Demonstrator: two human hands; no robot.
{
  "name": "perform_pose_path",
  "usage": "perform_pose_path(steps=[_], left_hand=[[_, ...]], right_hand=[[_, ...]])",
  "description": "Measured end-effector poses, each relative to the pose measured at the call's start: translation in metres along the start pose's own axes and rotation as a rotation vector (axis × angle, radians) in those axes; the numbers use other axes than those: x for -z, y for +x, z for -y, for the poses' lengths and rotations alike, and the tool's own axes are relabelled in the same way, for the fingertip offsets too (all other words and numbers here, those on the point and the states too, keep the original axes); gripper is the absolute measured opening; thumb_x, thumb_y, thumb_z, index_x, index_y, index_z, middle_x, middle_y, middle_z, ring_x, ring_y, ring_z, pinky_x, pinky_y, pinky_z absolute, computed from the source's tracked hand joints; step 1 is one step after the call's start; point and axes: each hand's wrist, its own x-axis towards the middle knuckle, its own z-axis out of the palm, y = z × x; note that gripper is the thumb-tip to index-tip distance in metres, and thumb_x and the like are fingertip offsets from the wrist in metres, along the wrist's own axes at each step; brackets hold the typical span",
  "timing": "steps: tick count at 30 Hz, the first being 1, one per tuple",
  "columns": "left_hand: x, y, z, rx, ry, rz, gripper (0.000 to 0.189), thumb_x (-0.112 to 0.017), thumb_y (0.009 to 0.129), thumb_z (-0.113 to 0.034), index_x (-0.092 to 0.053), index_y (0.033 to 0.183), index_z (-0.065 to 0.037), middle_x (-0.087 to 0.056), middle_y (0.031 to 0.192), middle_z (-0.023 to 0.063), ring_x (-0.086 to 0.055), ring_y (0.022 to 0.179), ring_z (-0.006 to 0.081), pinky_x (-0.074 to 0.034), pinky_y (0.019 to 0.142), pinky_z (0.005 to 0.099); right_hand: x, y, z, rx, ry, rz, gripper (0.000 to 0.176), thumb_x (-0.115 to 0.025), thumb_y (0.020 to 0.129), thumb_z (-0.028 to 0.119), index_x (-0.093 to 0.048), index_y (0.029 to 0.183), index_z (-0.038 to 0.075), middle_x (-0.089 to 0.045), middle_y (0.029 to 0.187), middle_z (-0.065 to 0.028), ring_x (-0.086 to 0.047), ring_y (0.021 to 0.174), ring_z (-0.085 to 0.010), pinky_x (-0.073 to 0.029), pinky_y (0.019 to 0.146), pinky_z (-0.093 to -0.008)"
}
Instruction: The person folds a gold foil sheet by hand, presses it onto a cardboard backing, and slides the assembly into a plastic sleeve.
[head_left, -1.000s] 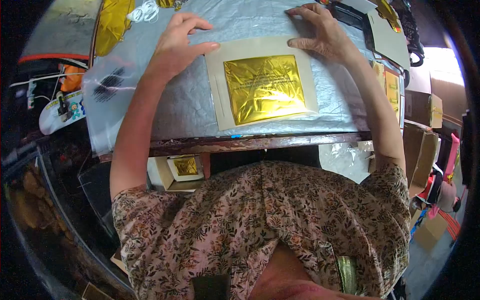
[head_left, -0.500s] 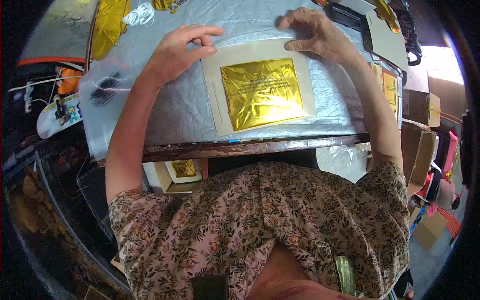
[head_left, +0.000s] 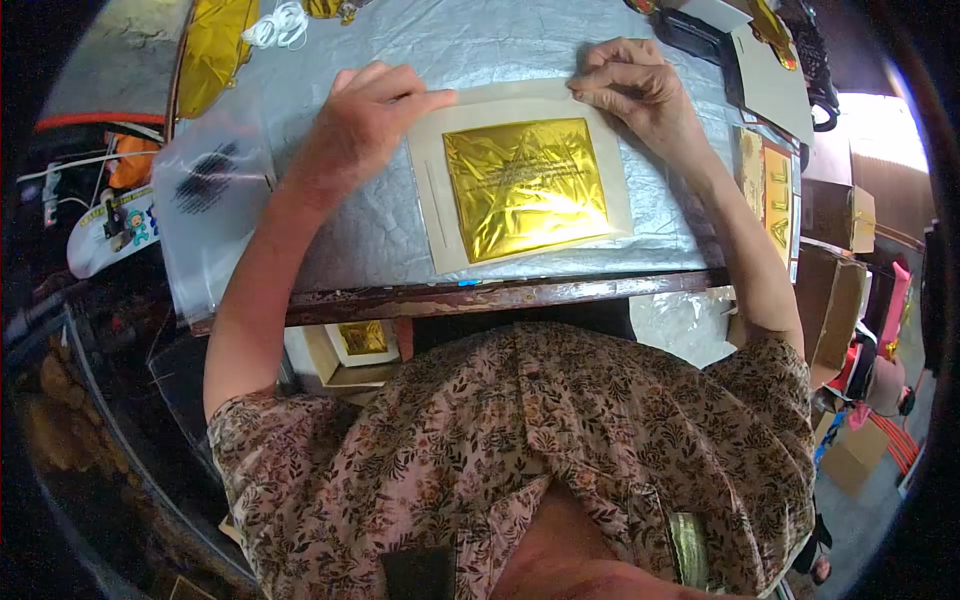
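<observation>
A flat, shiny gold foil packet [head_left: 525, 190] with small dark print lies on a cream card [head_left: 434, 215] in front of me. Around the card there seems to be a clear plastic sleeve [head_left: 510, 92], whose flap-like strip shows along the far edge. My left hand [head_left: 372, 115] is closed at the strip's left end, index finger stretched along it. At the right end, my right hand [head_left: 635, 95] pinches the strip between thumb and fingers.
Clear plastic bags [head_left: 215, 190] lie on the left of the silver-covered table [head_left: 350, 235]. Gold foil [head_left: 215, 60] and white cord [head_left: 277, 25] lie at the back left. A dark tray [head_left: 690, 35] and a printed board [head_left: 775, 200] are on the right. Below the edge stands an open carton [head_left: 325, 350].
Both hands have closed from open poses onto the far edge of the sleeve. The strip there now looks lifted or drawn between them. The gold packet has barely moved.
</observation>
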Motion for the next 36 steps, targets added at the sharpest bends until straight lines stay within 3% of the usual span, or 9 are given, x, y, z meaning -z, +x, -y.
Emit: perform_pose_path(steps=[7,10,13,15,16,21,25,30,36], left_hand=[[-0.002,-0.012,-0.014,-0.067,0.130,-0.065,0.049,-0.061,0.084,-0.006,-0.068,0.132,-0.013,-0.065,0.112,0.0019,-0.061,0.107,0.0198,-0.045,0.092,0.0359],[-0.001,-0.016,-0.020,-0.056,0.165,-0.066,0.052,-0.058,0.085,-0.006,-0.064,0.136,-0.010,-0.064,0.120,0.0030,-0.060,0.112,0.0204,-0.045,0.094,0.0366],[0.000,-0.016,-0.023,-0.049,0.213,-0.035,0.052,-0.058,0.086,-0.007,-0.062,0.138,-0.007,-0.063,0.124,0.0041,-0.059,0.115,0.0209,-0.046,0.096,0.0374],[-0.004,-0.017,-0.023,-0.053,0.252,-0.045,0.052,-0.058,0.087,-0.007,-0.061,0.139,-0.007,-0.062,0.125,0.0047,-0.058,0.116,0.0206,-0.045,0.096,0.0374],[-0.004,-0.016,-0.025,-0.058,0.256,-0.050,0.052,-0.058,0.087,-0.007,-0.061,0.139,-0.007,-0.062,0.125,0.0047,-0.058,0.116,0.0206,-0.045,0.096,0.0374],[-0.003,-0.017,-0.037,0.005,0.319,-0.021,0.053,-0.059,0.087,-0.005,-0.059,0.141,-0.007,-0.062,0.125,0.0061,-0.059,0.116,0.0211,-0.045,0.098,0.0381],[-0.006,-0.026,-0.043,0.046,0.274,-0.061,0.053,-0.058,0.089,-0.002,-0.058,0.142,-0.007,-0.062,0.131,0.0066,-0.059,0.122,0.0208,-0.045,0.102,0.0407],[-0.008,-0.047,-0.049,0.243,0.231,-0.013,0.060,-0.051,0.093,0.004,-0.054,0.149,-0.017,-0.051,0.157,-0.0013,-0.049,0.144,0.0234,-0.034,0.118,0.0576],[-0.011,-0.052,-0.051,0.301,0.226,-0.080,0.063,-0.046,0.094,0.005,-0.054,0.150,-0.023,-0.051,0.157,-0.0076,-0.051,0.143,0.0264,-0.032,0.118,0.0628]], right_hand=[[-0.004,-0.010,-0.004,0.060,-0.008,-0.054,0.020,-0.080,0.086,0.013,-0.083,0.106,0.017,-0.069,0.112,0.0007,-0.058,0.111,-0.0210,-0.037,0.106,-0.0388],[0.007,-0.018,0.004,0.130,-0.229,-0.007,0.026,-0.076,0.090,0.016,-0.081,0.116,0.020,-0.067,0.129,-0.0032,-0.056,0.127,-0.0255,-0.033,0.112,-0.0445],[0.019,-0.020,0.014,0.131,-0.445,0.141,0.041,-0.066,0.098,0.035,-0.071,0.136,0.021,-0.046,0.161,-0.0081,-0.036,0.151,-0.0357,-0.021,0.124,-0.0559],[0.012,-0.015,0.033,0.138,-0.460,0.123,0.052,-0.062,0.100,0.040,-0.059,0.148,0.022,-0.041,0.164,-0.0088,-0.028,0.155,-0.0371,-0.014,0.126,-0.0598],[0.000,-0.008,0.060,0.112,-0.501,0.171,0.062,-0.056,0.103,0.045,-0.046,0.157,0.017,-0.040,0.165,-0.0100,-0.025,0.157,-0.0350,-0.012,0.128,-0.0577],[-0.070,-0.005,0.105,0.058,-0.524,0.163,0.078,-0.046,0.104,0.059,-0.042,0.154,-0.001,-0.044,0.161,-0.0157,-0.035,0.153,-0.0294,-0.020,0.128,-0.0460],[-0.069,-0.015,0.093,0.064,-0.508,0.107,0.078,-0.045,0.104,0.058,-0.041,0.154,-0.002,-0.043,0.161,-0.0164,-0.036,0.153,-0.0295,-0.022,0.127,-0.0471],[-0.044,-0.035,0.075,-0.049,-0.532,0.126,0.073,-0.043,0.108,0.053,-0.036,0.158,0.001,-0.039,0.163,-0.0176,-0.031,0.155,-0.0292,-0.020,0.128,-0.0471],[-0.036,-0.052,0.054,-0.096,-0.529,0.063,0.069,-0.043,0.109,0.049,-0.032,0.161,0.006,-0.036,0.165,-0.0165,-0.031,0.155,-0.0295,-0.021,0.128,-0.0479]])
